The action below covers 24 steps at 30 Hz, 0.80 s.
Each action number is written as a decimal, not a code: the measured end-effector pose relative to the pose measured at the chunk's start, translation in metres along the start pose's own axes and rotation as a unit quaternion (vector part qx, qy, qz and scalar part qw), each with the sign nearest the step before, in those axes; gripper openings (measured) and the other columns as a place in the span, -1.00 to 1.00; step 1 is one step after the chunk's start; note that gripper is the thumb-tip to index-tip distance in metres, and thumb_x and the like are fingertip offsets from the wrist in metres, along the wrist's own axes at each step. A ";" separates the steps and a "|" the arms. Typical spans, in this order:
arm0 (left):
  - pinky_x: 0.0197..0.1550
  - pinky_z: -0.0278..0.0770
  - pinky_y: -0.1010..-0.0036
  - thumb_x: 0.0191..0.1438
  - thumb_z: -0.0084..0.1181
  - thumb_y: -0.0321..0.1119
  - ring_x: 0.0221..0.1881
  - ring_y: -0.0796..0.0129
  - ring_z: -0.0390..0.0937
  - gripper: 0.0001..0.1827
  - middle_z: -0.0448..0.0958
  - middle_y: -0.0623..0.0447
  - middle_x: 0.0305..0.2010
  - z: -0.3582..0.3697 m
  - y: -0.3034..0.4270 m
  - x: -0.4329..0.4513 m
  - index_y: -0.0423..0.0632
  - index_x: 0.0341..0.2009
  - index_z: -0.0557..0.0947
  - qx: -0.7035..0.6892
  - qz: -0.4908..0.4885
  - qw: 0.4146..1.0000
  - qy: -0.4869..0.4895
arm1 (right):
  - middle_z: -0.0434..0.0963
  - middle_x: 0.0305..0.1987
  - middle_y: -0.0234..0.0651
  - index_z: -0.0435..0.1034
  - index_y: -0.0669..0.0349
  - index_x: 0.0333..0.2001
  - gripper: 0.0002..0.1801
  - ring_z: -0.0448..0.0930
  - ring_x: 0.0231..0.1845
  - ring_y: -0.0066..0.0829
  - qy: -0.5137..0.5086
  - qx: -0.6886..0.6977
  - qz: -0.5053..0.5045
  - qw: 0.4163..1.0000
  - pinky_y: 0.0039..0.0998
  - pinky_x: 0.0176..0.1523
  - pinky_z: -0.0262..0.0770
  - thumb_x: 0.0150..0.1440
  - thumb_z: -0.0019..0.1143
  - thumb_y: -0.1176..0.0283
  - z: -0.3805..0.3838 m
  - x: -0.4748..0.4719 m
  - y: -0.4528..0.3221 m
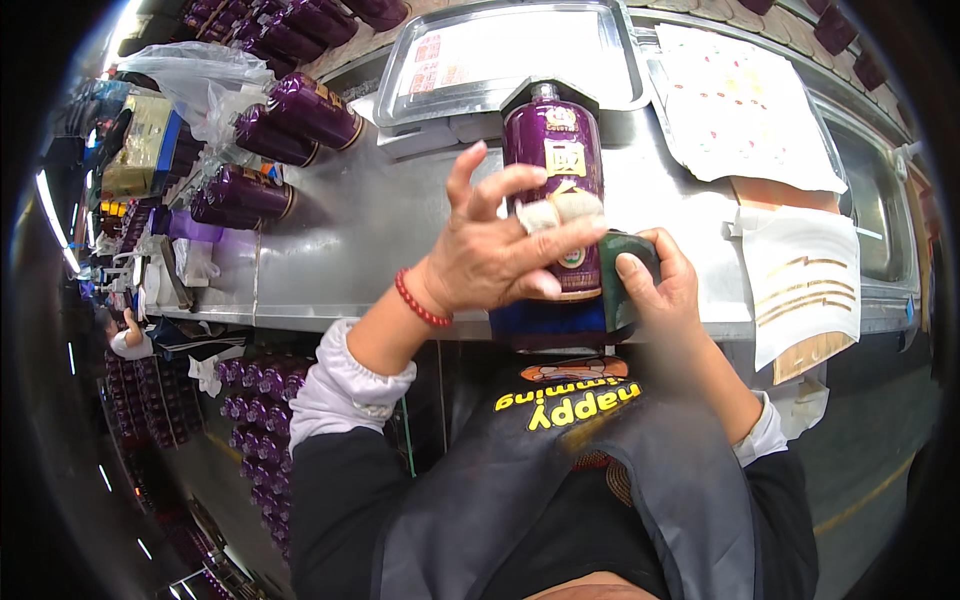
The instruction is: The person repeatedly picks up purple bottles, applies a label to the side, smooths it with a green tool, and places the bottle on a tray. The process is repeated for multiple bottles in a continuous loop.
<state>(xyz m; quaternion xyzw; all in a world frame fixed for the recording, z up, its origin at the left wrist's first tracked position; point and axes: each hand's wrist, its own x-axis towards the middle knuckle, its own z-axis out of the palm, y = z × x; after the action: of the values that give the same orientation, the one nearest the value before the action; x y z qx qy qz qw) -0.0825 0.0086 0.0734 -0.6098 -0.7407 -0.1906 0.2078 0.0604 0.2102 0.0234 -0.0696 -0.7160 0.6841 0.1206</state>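
A glossy purple bottle (555, 146) with gold characters lies before me, its neck pointing away. Its base is towards me, over a dark blue support (551, 322) at the table's front edge. My left hand (499, 232) is over the front of the bottle with fingers spread, partly covering the gold lettering. Pale cloth-like finger covers (574, 204) are on some of its fingers; whether the fingertips press on the glass is hard to tell. Between the thumb and fingers of my right hand (664, 274) is a dark green flat pad (619, 281), against the bottle's right side.
A metal tray (386, 97) at the back holds a white sheet with red prints. Printed white paper (739, 105) covers another tray at right, near a sheet with gold strokes (806, 262) on a wooden board. Several purple bottles (311, 109) lie at left; more (255, 435) stand below.
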 end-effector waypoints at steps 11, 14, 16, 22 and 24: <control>0.52 -0.37 0.08 0.31 -0.32 0.34 0.10 0.35 0.32 -0.40 0.69 0.39 -0.05 0.003 -0.036 0.029 0.43 0.08 0.72 -0.030 -0.003 0.999 -0.009 | 0.54 -0.38 -0.39 0.44 0.30 -0.17 -0.74 0.47 -0.33 -0.66 -0.011 0.014 0.019 1.000 -0.54 -0.22 0.46 0.27 0.23 0.31 -0.006 0.000 -0.001; 0.51 -0.35 0.07 0.33 -0.36 0.35 0.13 0.33 0.30 -0.38 0.68 0.38 -0.01 -0.003 -0.026 0.025 0.43 0.08 0.71 0.005 0.023 0.999 -0.022 | 0.53 -0.34 -0.50 0.45 0.28 -0.17 -0.79 0.45 -0.31 -0.74 -0.002 0.098 0.053 0.994 -0.62 -0.21 0.43 0.30 0.20 0.34 -0.009 -0.003 0.002; 0.50 -0.33 0.06 0.32 -0.37 0.35 0.12 0.33 0.29 -0.38 0.67 0.39 -0.02 -0.003 -0.016 0.018 0.43 0.06 0.72 0.014 0.037 0.999 -0.014 | 0.52 -0.32 -0.54 0.45 0.26 -0.17 -0.81 0.43 -0.30 -0.77 0.017 0.145 0.056 0.988 -0.66 -0.20 0.41 0.32 0.17 0.35 -0.011 -0.003 0.001; 0.49 -0.31 0.04 0.32 -0.40 0.37 0.17 0.37 0.20 -0.38 0.65 0.46 0.02 -0.002 0.031 -0.012 0.47 0.01 0.72 0.036 0.049 0.998 -0.013 | 0.55 -0.26 -0.51 0.45 0.25 -0.15 -0.81 0.46 -0.27 -0.77 0.057 0.196 0.038 0.978 -0.68 -0.19 0.43 0.33 0.17 0.34 -0.008 -0.008 -0.001; 0.48 -0.31 0.04 0.34 -0.38 0.35 0.18 0.37 0.19 -0.39 0.66 0.46 0.02 0.002 0.038 -0.027 0.45 0.02 0.72 0.047 0.040 0.998 0.009 | 0.56 -0.26 -0.50 0.46 0.26 -0.15 -0.80 0.48 -0.27 -0.76 0.052 0.187 0.024 0.981 -0.67 -0.20 0.45 0.33 0.19 0.34 -0.003 -0.009 -0.011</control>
<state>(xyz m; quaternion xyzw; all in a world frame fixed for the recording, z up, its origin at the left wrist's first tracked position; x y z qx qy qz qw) -0.0406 -0.0055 0.0581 -0.6268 -0.7218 -0.1532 0.2504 0.0709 0.2098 0.0341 -0.0986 -0.5662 0.8042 0.1517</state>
